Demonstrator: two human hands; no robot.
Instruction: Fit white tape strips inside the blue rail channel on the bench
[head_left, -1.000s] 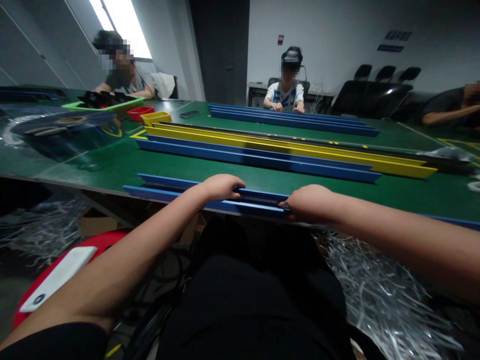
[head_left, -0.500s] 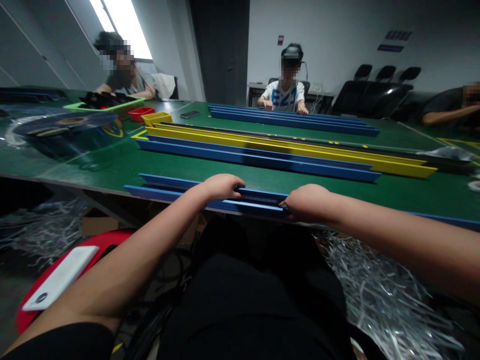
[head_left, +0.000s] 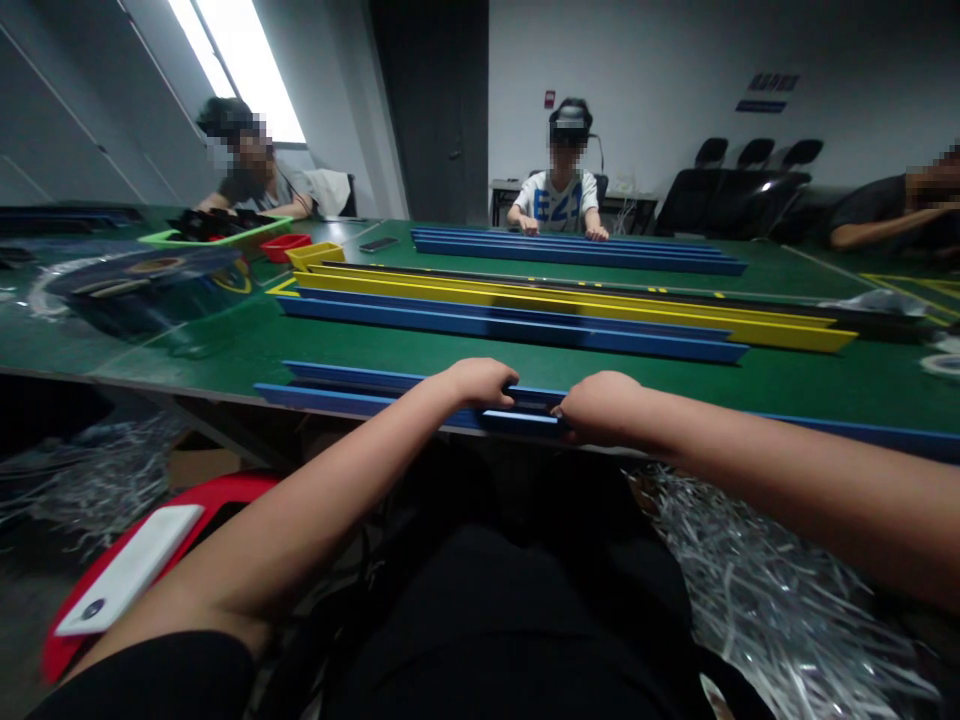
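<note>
A long blue channel strip (head_left: 337, 400) with two raised walls lies along the table's front edge in the head view. My left hand (head_left: 480, 382) is closed over it near the middle, thumb and fingers curled at the channel. Just to the right, my right hand (head_left: 604, 405) also grips the strip, its fingertips mostly hidden behind the knuckles. A short gap separates the hands, and a dark slot shows inside the channel there. Whether a small piece sits between the fingers, I cannot tell.
Beyond lie another blue channel (head_left: 420, 320), a yellow channel (head_left: 795, 333) and more blue strips (head_left: 585, 250). A clear-wrapped roll (head_left: 150, 285), red bin (head_left: 285, 247) and yellow bin (head_left: 315, 255) stand left. Co-workers sit around the table (head_left: 420, 350). Plastic shreds (head_left: 750, 590) lie below.
My left hand has slid right along the blue channel, closer to my right hand. The right hand stays at the strip. The camera view has shifted slightly.
</note>
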